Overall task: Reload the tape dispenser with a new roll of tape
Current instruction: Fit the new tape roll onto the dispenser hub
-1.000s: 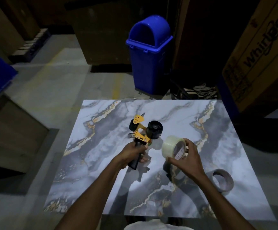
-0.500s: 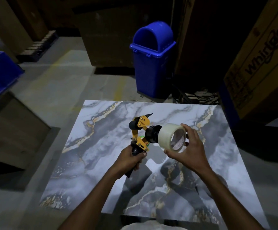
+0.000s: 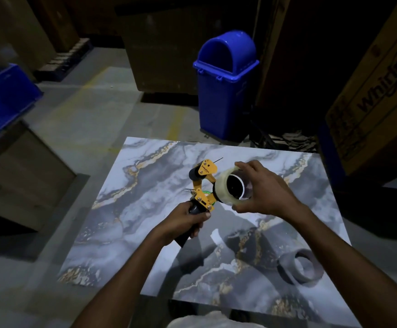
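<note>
A yellow and black tape dispenser (image 3: 202,183) is held above the marble-patterned table (image 3: 145,233). My left hand (image 3: 188,221) grips its black handle from below. A clear tape roll (image 3: 225,189) sits over the dispenser's black hub, whose dark face shows through the roll's core. My right hand (image 3: 263,188) wraps the roll from the right, thumb under it and fingers over its top. An empty grey cardboard core (image 3: 299,265) lies on the table at the lower right.
A blue swing-lid bin (image 3: 225,84) stands on the floor behind the table. A large cardboard box (image 3: 377,91) leans at the right. A blue crate (image 3: 0,100) and a wooden bench (image 3: 22,162) are at the left.
My right hand carried the tape roll from beside the dispenser onto its hub. The left hand kept its grip on the handle. The view shifted, so the empty core shows again.
</note>
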